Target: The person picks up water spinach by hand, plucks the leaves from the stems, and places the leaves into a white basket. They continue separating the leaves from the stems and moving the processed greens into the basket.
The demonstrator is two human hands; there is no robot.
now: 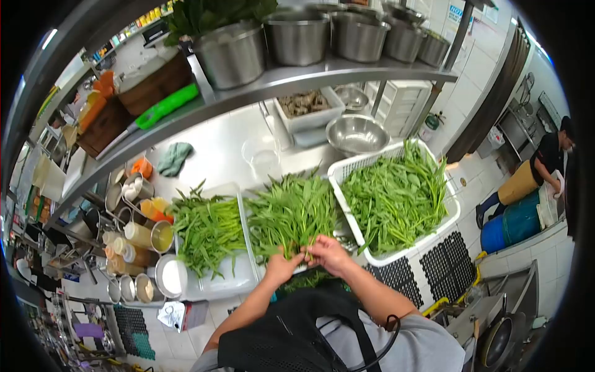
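Observation:
My left hand (283, 268) and my right hand (328, 255) meet at the near edge of the middle pile of water spinach (294, 208). Both have their fingers closed on stems of these long-leaved greens, with fingertips almost touching. Exactly how many stems lie between the fingers is hidden. To the left, more water spinach (211, 226) fills part of a clear plastic tub (226, 285). On the right, a white perforated basket (457, 214) holds a large loose heap of the greens (396, 201).
Above the counter, a steel shelf (297, 79) carries several metal pots (297, 40) and a green-handled knife (166, 106). Sauce bottles (137, 235) and small containers stand at left. Behind are a steel bowl (357, 134) and a green cloth (175, 159). A co-worker (533, 164) stands far right.

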